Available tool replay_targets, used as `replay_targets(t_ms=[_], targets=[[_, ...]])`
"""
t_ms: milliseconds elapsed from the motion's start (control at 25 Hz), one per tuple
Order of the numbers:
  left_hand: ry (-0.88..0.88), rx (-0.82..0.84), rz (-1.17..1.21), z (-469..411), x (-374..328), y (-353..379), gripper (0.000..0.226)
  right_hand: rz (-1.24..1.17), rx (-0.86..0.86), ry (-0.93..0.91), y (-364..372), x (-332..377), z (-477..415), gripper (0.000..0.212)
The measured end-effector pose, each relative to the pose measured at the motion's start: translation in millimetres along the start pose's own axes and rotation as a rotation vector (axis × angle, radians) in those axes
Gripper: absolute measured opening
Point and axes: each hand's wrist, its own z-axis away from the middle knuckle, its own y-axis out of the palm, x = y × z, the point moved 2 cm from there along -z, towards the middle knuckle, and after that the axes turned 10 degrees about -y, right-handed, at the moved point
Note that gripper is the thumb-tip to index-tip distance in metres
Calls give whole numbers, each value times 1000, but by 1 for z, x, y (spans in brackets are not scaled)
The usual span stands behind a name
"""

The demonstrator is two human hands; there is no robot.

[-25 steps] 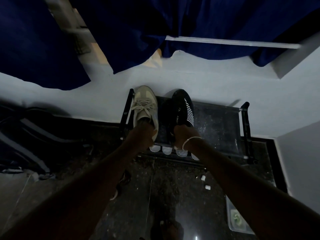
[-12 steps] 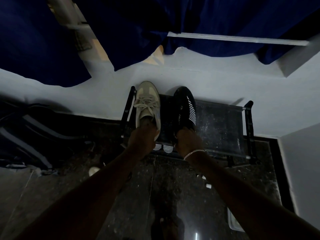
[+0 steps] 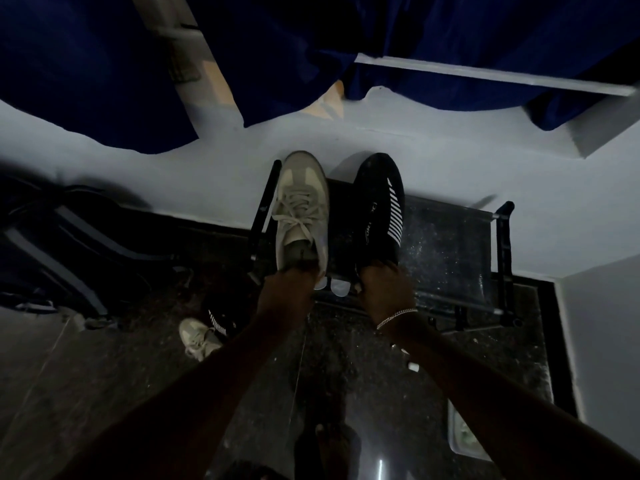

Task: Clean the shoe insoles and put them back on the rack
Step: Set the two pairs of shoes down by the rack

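Your left hand (image 3: pixel 292 284) grips the beige sneaker (image 3: pixel 301 209) by its heel, your right hand (image 3: pixel 384 285) the black shoe (image 3: pixel 379 206) likewise. Both point lengthwise away from you, toes toward the wall (image 3: pixel 450 157), over the rack (image 3: pixel 446 244) (touching it or not, unclear).

Left grip (image 3: pixel 291 288) and right grip (image 3: pixel 386 289) both clench, reaching forward.

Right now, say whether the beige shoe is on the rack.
The beige shoe is over the rack, heel gripped by the left hand; cannot tell whether it rests there.
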Motion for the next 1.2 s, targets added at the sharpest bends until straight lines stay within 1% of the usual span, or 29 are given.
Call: replay_targets(t_ms=[120, 200, 280, 400, 480, 560, 640, 680, 840, 880, 960, 1040, 1120, 1200], targets=[[21, -17, -4, 21, 7, 8, 33, 8, -3, -47, -7, 10, 12, 26], [31, -50, -1, 30, 11, 7, 31, 40, -12, -87, -12, 22, 19, 25], [27, -92, -44, 40, 15, -2, 34, 40, -6, -102, -15, 37, 23, 22], [10, -136, -59, 58, 26, -19, 34, 36, -31, -140, -14, 58, 26, 27], [-12, -173, -44, 73, 41, -29, 34, 11, -24, -174, -11, 75, 26, 26], [-31, -197, -60, 90, 59, -37, 41, -5, -26, -211, -10, 95, 25, 27], [-86, -186, -76, 107, 80, -40, 49, 26, -25, -246, -11, 120, 23, 30], [-118, -182, -77, 113, 92, -38, 50, 44, -28, -265, -12, 133, 23, 30], [-277, -89, -5, 145, 136, -40, 38, 59, -56, -379, -8, 189, 20, 25], [-316, -58, -5, 155, 146, -40, 38, 59, -64, -424, -5, 204, 18, 24], [-390, -59, -5, 175, 168, -38, 42, 41, -38, -501, 3, 232, 16, 23], [-450, -77, 44, 193, 186, -38, 39, 27, 2, -549, 10, 256, 15, 22], [-505, -76, 111, 213, 206, -33, 35, 35, 35, -619, 20, 283, 15, 26], [-562, -75, 124, 231, 226, -25, 36, 56, 77, -687, 32, 308, 13, 30]])
